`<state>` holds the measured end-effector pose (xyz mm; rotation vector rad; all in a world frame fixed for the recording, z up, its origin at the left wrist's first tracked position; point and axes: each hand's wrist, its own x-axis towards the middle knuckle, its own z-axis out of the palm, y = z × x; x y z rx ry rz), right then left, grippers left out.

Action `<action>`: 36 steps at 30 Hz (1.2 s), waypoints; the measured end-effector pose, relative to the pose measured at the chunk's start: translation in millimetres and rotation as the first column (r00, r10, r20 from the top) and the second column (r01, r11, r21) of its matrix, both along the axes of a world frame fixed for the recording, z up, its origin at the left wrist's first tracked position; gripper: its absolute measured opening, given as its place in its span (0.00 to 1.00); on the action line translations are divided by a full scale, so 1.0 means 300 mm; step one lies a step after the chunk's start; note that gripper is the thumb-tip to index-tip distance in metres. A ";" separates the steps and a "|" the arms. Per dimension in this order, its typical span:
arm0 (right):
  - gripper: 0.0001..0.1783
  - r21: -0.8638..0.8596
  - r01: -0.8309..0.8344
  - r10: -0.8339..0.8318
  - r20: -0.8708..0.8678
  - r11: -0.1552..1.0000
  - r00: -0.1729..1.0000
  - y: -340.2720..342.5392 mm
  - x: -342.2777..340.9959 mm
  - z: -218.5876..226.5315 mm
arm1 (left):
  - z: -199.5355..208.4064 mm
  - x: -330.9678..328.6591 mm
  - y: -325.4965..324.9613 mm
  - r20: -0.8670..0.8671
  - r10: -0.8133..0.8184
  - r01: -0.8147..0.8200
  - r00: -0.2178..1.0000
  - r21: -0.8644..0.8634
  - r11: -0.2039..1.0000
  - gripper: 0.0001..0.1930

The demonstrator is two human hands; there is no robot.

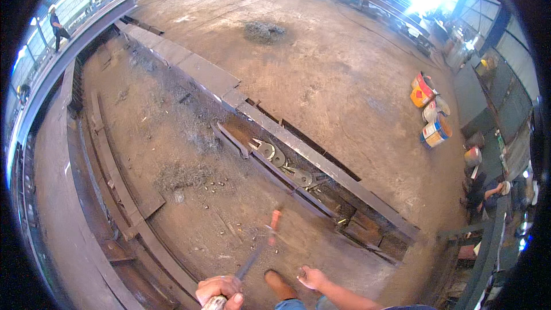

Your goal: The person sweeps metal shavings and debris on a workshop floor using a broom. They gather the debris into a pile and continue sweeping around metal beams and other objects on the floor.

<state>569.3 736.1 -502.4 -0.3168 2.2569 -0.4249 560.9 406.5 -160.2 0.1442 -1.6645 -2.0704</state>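
Left hand (220, 291) fist-gripped on a long rod (258, 247) pointing at the floor; right hand (313, 278) empty, fingers loosely curled, beside a foot (279, 285). Discs (275, 155) lie in the beam channel.

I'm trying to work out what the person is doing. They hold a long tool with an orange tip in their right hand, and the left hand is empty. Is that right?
Not quite: the hands are swapped. In the head view the left hand grips the long dark tool with an orange tip, fingers wrapped round its handle. The right hand is empty, held open above the rusty brown steel floor.
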 end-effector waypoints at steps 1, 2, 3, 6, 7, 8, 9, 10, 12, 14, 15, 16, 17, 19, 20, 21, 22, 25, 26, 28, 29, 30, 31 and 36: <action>0.40 -0.009 0.012 -0.012 0.003 1.000 1.000 -0.078 -0.002 0.052 | -0.056 0.065 0.008 0.119 0.077 -0.079 0.990 0.013 0.997 0.10; 0.42 -0.007 0.029 -0.029 0.003 1.000 1.000 -0.135 -0.010 0.115 | -0.162 0.131 0.023 0.233 0.146 -0.157 0.961 0.028 0.987 0.09; 0.44 -0.030 0.105 -0.106 -0.013 0.994 0.994 -0.148 -0.019 0.208 | -0.255 0.151 0.057 0.348 0.179 -0.214 0.920 0.062 0.975 0.08; 0.45 -0.005 0.285 -0.284 -0.048 0.959 0.957 -0.171 -0.033 0.334 | -0.370 0.078 0.191 0.347 0.017 -0.127 0.938 0.299 0.946 0.12; 0.42 0.065 0.317 -0.313 -0.064 0.946 0.948 -0.166 -0.017 0.302 | -0.394 0.047 0.194 0.237 -0.223 0.101 0.946 0.438 0.893 0.19; 0.40 0.132 0.343 -0.335 -0.079 0.930 0.939 -0.165 0.002 0.256 | -0.469 0.056 0.211 0.252 -0.262 0.125 0.931 0.457 0.881 0.19; 0.36 0.170 0.272 -0.273 -0.020 0.947 0.962 -0.161 0.023 0.181 | -0.553 0.087 0.229 0.268 -0.293 0.139 0.918 0.473 0.870 0.19; 0.33 0.216 0.218 -0.232 0.040 0.952 0.972 -0.114 0.063 0.050 | -0.614 0.108 0.264 0.258 -0.324 0.160 0.910 0.504 0.849 0.19; 0.25 0.196 0.114 -0.134 0.088 0.974 0.987 -0.110 0.115 -0.202 | -0.704 0.154 0.293 0.227 -0.375 0.194 0.899 0.562 0.804 0.19; 0.18 -0.057 0.211 -0.213 -0.022 0.976 0.977 -0.249 0.168 -0.309 | -0.546 0.097 0.238 0.158 -0.344 0.324 0.925 0.139 0.936 0.20; 0.16 -0.268 0.309 -0.348 -0.111 0.912 0.931 -0.375 0.144 -0.318 | -0.491 0.070 0.207 0.113 -0.337 0.348 0.935 -0.096 0.933 0.20; 0.12 -0.379 0.357 -0.444 -0.172 0.854 0.880 -0.466 0.110 -0.345 | -0.576 0.123 0.120 0.173 -0.433 0.462 0.885 -0.207 0.862 0.18; 0.12 -0.304 0.256 -0.300 -0.108 0.918 0.948 -0.567 0.078 -0.347 | -0.688 0.224 0.068 0.206 -0.194 0.249 0.959 -0.292 0.923 0.12; 0.13 -0.203 0.148 -0.178 -0.137 0.968 0.974 -0.568 0.007 -0.415 | -0.726 0.203 0.035 -0.042 -0.081 0.051 0.996 -0.483 0.874 0.06; 0.13 -0.327 0.208 -0.259 -0.119 0.922 0.959 -0.634 0.040 -0.351 | -0.589 0.205 -0.003 0.096 -0.250 0.263 0.963 -0.519 0.813 0.06; 0.14 -0.449 0.259 -0.329 -0.085 0.855 0.940 -0.705 0.078 -0.259 | -0.459 0.221 -0.020 0.245 -0.390 0.460 0.888 -0.523 0.718 0.07; 0.14 -0.510 0.250 -0.339 -0.088 0.823 0.937 -0.703 0.063 -0.232 | -0.437 0.240 0.024 0.194 -0.471 0.497 0.860 -0.528 0.689 0.08; 0.14 -0.585 0.207 -0.343 -0.130 0.784 0.930 -0.667 -0.014 -0.133 | -0.311 0.231 0.133 0.049 -0.550 0.479 0.834 -0.559 0.677 0.13; 0.14 -0.572 0.170 -0.298 -0.139 0.803 0.944 -0.696 -0.042 -0.025 | -0.249 0.224 0.121 0.043 -0.526 0.466 0.850 -0.527 0.711 0.13; 0.14 -0.482 0.094 -0.180 -0.134 0.871 0.974 -0.671 -0.063 0.110 | -0.156 0.202 0.109 -0.060 -0.378 0.304 0.924 -0.487 0.819 0.11; 0.14 -0.408 0.055 -0.108 -0.108 0.911 0.988 -0.623 -0.058 0.144 | -0.137 0.208 0.107 -0.064 -0.300 0.258 0.952 -0.365 0.895 0.10; 0.13 -0.328 0.011 -0.038 -0.074 0.945 0.997 -0.562 -0.054 0.162 | -0.123 0.215 0.108 -0.058 -0.221 0.202 0.974 -0.231 0.952 0.09; 0.14 -0.194 -0.032 0.022 -0.054 0.980 0.998 -0.482 -0.029 0.141 | -0.120 0.213 0.114 -0.043 -0.148 0.144 0.988 -0.088 0.986 0.09; 0.16 0.259 -0.060 0.016 0.167 0.964 0.986 -0.246 0.121 0.049 | -0.388 0.238 0.126 0.620 -0.032 -0.140 0.784 0.226 0.964 0.12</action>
